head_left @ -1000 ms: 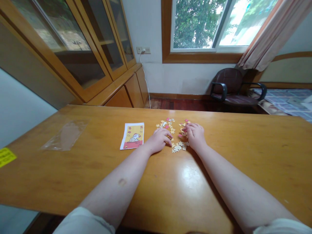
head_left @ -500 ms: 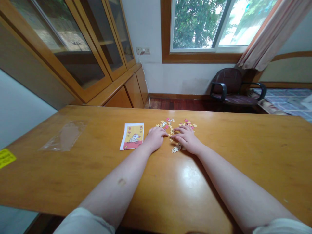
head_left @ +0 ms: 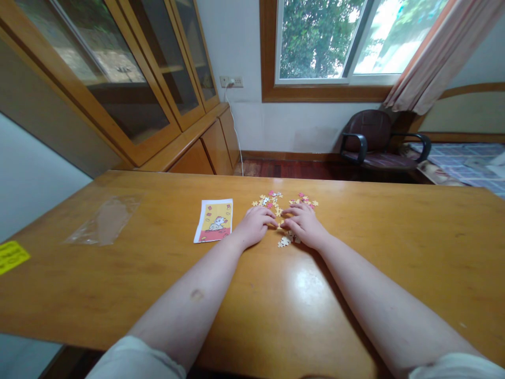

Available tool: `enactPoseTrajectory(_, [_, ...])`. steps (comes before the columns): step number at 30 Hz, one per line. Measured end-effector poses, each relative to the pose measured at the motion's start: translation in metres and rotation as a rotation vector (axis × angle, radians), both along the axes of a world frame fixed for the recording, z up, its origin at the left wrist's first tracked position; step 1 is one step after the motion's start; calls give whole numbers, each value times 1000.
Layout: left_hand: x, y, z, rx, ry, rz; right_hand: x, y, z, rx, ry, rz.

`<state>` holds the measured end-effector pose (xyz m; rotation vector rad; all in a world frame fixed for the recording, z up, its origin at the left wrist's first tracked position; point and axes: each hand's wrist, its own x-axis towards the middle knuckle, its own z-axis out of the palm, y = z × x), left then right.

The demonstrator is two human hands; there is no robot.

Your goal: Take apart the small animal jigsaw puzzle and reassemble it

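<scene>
Bright daylight fills the window (head_left: pixel 315 42), glare whitens the glossy table (head_left: pixel 307 289), and wide-angle distortion stretches the edges.

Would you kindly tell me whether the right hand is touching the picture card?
Apart: the head view shows a wide gap between the right hand and picture card.

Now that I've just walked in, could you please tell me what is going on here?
A person has both bare hands among small jigsaw pieces on a wooden table. The fingertips of the left hand and right hand nearly meet around a yellowish piece; whether either grips it is unclear. A picture card lies beside the left hand, with a clear plastic bag further left.
</scene>
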<state>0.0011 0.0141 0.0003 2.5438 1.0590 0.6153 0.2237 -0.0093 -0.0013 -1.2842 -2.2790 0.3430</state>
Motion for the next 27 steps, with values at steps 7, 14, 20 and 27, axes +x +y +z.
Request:
enactPoseTrajectory(7, [4,-8,5,-15,8,-135,4,6,-4,59,62,-434])
enactPoseTrajectory(14, [8,-21,14,-87,3,-271,4,5,1,41,21,-241])
enactPoseTrajectory(20, [8,-20,13,-92,7,-260,1,1,7,-16,33,-133])
enactPoseTrajectory(27, [7,-12,9,-68,-42,-172,0,1,7,-34,37,-142])
